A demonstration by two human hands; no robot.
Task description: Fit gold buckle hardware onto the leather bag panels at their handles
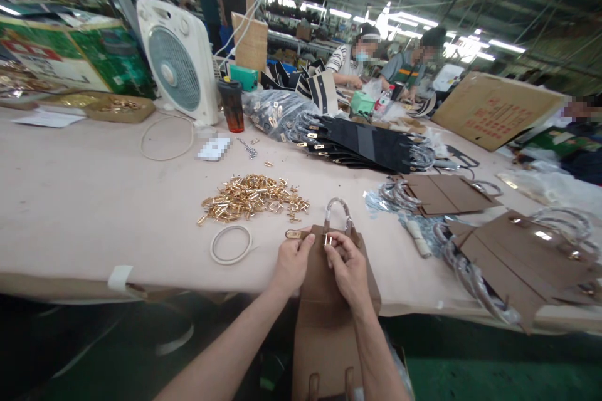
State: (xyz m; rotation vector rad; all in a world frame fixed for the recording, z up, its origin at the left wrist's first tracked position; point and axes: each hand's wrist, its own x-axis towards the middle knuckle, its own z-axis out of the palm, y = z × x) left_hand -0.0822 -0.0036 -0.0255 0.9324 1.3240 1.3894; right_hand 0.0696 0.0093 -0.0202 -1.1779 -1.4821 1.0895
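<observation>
A brown leather bag piece (324, 282) hangs over the table's front edge, its plastic-wrapped handle (337, 202) standing up at the far end. My left hand (294, 260) is closed on the piece's upper left edge, beside a strap tab with a gold plate (295, 234). My right hand (347, 263) pinches a small gold metal fitting (328, 239) over the piece, just below the handle. A pile of gold fittings (251, 196) lies beyond my left hand, with a roll of tape (230, 245) in front of it.
Brown bag pieces (522, 257) with wrapped handles lie at the right. Black pieces (362, 141) are stacked farther back. A white fan (176, 62), a dark cup (231, 106) and a cardboard box (498, 109) stand on the table. Two people work across it.
</observation>
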